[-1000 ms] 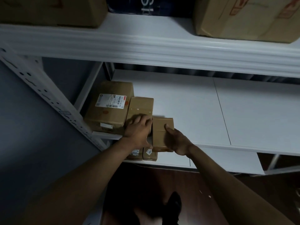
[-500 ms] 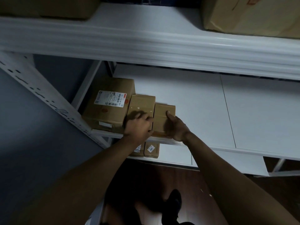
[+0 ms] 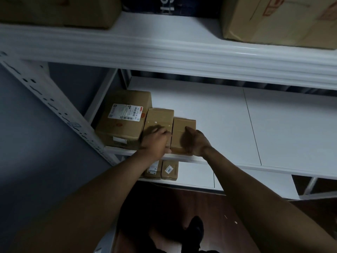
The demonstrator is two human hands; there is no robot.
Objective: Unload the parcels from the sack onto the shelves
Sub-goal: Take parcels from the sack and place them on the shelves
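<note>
Three brown cardboard parcels stand in a row at the left end of the white middle shelf. A large parcel with a printed label is leftmost, a medium parcel stands beside it, and a small parcel touches that one's right side. My left hand rests flat on the near top of the medium parcel. My right hand grips the near right end of the small parcel, thumb on top. The sack is out of view.
Two small labelled parcels sit on the lower shelf under my hands. Large boxes stand on the upper shelf, whose thick front edge overhangs. A perforated upright is at left. White shelf board stretches to the right.
My right hand has carried the small parcel from the shelf's front edge inward and set it against the medium parcel. My left hand has stayed on the medium parcel.
</note>
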